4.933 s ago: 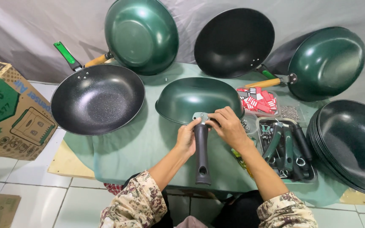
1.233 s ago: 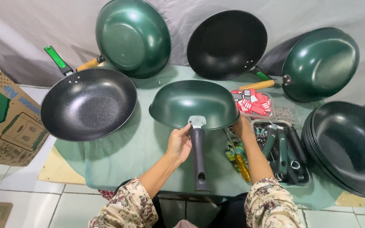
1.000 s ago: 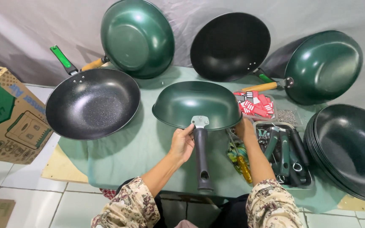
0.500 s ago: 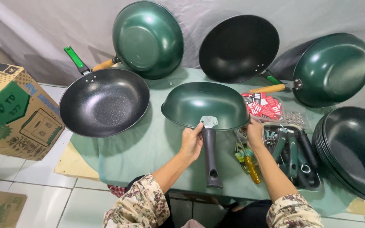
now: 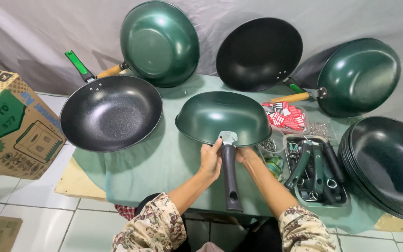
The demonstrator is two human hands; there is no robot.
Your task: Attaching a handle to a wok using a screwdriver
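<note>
The green wok (image 5: 222, 116) lies upside down on the pale green table cover (image 5: 164, 163), its dome away from the person and its black handle (image 5: 230, 177) running straight back toward the body, so the long axis is near to far, between the 2 forearms. The left hand (image 5: 210, 159) is curled against the handle's left side just below the metal bracket (image 5: 228, 137), fingertips pressing at the joint; it is the hand more plainly on the piece. The right hand (image 5: 246, 154) sits just right of the handle under the wok's rim, mostly hidden, and I cannot tell whether it grips anything. Right of that hand lies a tray of spare handles (image 5: 316, 170); left of the grip rests a black wok (image 5: 111, 113), open side up.
</note>
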